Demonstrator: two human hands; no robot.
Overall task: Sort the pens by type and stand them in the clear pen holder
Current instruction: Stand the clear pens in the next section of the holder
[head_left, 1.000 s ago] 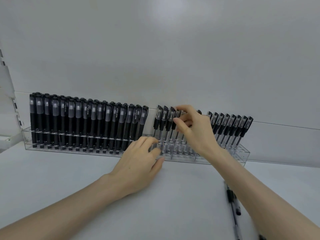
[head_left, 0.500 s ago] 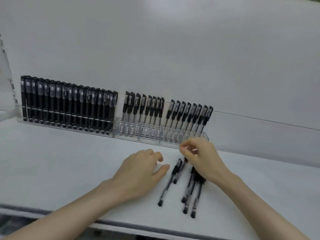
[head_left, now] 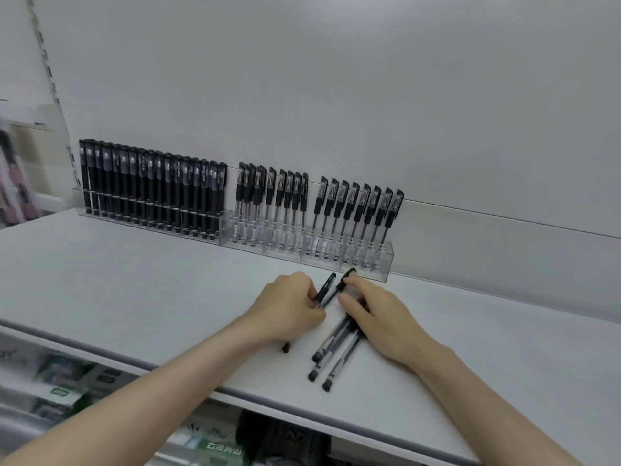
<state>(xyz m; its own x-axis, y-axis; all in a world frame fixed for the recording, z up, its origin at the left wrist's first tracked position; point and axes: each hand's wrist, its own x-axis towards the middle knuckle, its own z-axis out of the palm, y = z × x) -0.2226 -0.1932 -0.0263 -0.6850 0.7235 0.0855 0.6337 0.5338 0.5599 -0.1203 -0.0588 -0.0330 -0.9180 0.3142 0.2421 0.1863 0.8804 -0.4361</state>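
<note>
The left hand (head_left: 285, 311) and right hand (head_left: 379, 317) are working side by side on a white laminate shelf (head_left: 134, 280), over a handful of loose clear-barrelled pens with black caps. Three of these loose pens (head_left: 332, 351) are lying partly under the right palm, with their black ends pointing toward the shelf's front edge. Just beyond the fingers, the long clear acrylic pen holder (head_left: 379, 274) is standing against the white back panel. Black-barrelled pens (head_left: 151, 193) are filling its left section and clear-barrelled capped pens (head_left: 336, 213) its right. Green-labelled goods (head_left: 218, 449) are showing blurred on the shelf below.

Half a second ago the left hand was lying flat beside the pens and the right was pinching near the holder's front. Now the left fingers are curling around two pens (head_left: 327, 287), gripping them. The right hand is lying loose over the other three pens, its forefinger touching one gripped pen's cap.
</note>
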